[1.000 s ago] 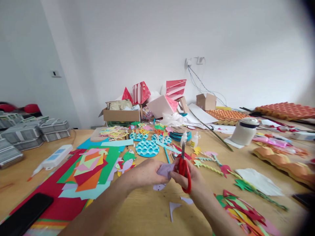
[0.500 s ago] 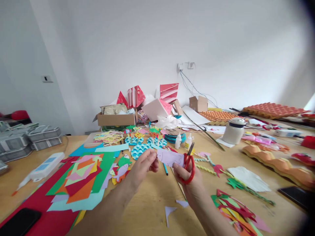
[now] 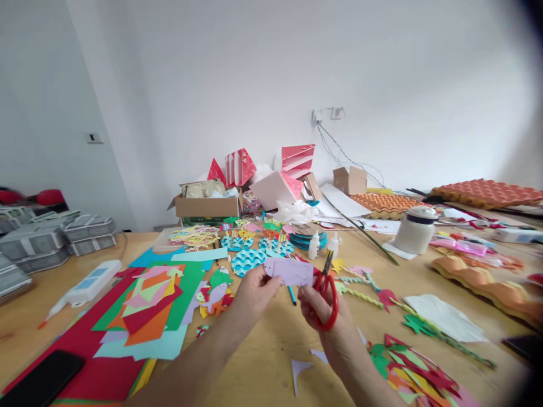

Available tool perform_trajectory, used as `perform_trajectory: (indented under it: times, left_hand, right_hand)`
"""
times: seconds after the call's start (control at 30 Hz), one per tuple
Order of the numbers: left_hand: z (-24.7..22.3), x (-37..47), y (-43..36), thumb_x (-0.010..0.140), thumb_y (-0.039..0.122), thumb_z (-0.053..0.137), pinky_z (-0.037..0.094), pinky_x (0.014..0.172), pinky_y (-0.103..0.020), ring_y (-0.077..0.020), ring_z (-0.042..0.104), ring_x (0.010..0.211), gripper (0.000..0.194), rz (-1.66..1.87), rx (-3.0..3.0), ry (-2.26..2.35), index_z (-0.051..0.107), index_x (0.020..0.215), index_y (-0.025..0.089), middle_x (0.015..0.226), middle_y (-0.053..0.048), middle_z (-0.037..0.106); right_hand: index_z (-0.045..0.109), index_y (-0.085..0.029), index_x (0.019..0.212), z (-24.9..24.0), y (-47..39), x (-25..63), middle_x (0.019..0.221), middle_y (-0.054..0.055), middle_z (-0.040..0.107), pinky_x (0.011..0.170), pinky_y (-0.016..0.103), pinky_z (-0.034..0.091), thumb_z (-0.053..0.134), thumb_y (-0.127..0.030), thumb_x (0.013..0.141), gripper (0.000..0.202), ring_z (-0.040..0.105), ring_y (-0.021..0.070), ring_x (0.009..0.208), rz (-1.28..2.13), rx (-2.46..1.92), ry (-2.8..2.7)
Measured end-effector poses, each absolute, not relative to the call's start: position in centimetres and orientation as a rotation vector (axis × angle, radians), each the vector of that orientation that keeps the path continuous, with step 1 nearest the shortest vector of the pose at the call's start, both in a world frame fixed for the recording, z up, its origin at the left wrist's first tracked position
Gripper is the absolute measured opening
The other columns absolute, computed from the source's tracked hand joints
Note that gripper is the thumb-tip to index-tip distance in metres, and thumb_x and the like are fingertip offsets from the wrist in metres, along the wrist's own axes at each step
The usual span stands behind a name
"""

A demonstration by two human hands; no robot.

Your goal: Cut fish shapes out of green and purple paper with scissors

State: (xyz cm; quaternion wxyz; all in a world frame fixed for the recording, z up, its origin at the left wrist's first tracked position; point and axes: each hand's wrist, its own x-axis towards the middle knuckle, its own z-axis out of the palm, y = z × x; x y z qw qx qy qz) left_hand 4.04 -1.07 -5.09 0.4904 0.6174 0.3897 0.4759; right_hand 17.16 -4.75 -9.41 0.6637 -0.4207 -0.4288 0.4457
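Note:
A strip of lilac paper [image 3: 292, 272] with a fish outline drawn on it is pinched at its left end by my left hand [image 3: 253, 295], thumb in front. My right hand [image 3: 324, 316] holds red-handled scissors [image 3: 333, 310], their dark blades pointing up and away just right of the paper. My right fingertips are close to the paper's lower right corner; whether they touch it I cannot tell. Below the hands, a lilac offcut [image 3: 298, 373] lies on the table. Left of my left hand sit cut-out paper fish, among them a lilac fish [image 3: 217, 295].
Stacked coloured paper [image 3: 156, 305], a glue gun [image 3: 91, 285] and a phone [image 3: 46, 376] lie left. Glue bottles [image 3: 314, 247] and blue scalloped pieces [image 3: 248, 263] stand ahead. Right are paper scraps [image 3: 418, 367], braided cords [image 3: 456, 342], a white tissue [image 3: 445, 316] and a lidded jar [image 3: 414, 232].
My left thumb has moved inward onto the front of the lilac paper. My right thumb has shifted off its face to near its right corner. The view has turned slightly left.

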Motion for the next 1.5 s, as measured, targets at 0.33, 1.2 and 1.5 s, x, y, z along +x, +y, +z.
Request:
perform_trajectory:
  times: [0.33, 1.2, 1.5]
  left_hand:
    - [-3.7, 2.3, -0.4, 0.068, 0.027, 0.054, 0.043, 0.049, -0.022, -0.0099, 0.048, 0.051, 0.012, 1.372, 1.268, 0.875, 0.053, 0.068, 0.015, 0.055, 0.003, 0.051]
    - [-4.2, 4.0, -2.1, 0.068, 0.026, 0.057, 0.045, 0.051, -0.022, -0.0094, 0.054, 0.05, 0.013, 1.257, 1.128, 0.721, 0.056, 0.07, 0.014, 0.057, 0.002, 0.058]
    - [-5.0, 4.4, -2.2, 0.073, 0.026, 0.056, 0.043, 0.052, -0.022, -0.0094, 0.053, 0.053, 0.013, 1.302, 1.125, 0.671, 0.055, 0.075, 0.013, 0.059, 0.001, 0.058]
  right_hand:
    - [0.05, -0.018, 0.063, -10.1, -5.6, 15.5, 0.04, -0.007, 0.044, 0.038, 0.019, 0.031, 0.042, -0.063, 0.074, 0.047, 0.041, 0.0088, 0.035, 1.175, -1.219, -1.444]
    - [0.045, -0.02, 0.061, -8.4, -6.6, 15.0, 0.032, -0.009, 0.039, 0.035, 0.019, 0.028, 0.04, -0.063, 0.071, 0.044, 0.033, 0.0081, 0.03, 1.188, -1.28, -1.404]
    - [0.047, -0.019, 0.061, -8.4, -6.5, 15.0, 0.034, -0.009, 0.038, 0.035, 0.019, 0.027, 0.039, -0.072, 0.065, 0.053, 0.036, 0.0084, 0.03, 1.168, -1.303, -1.399]
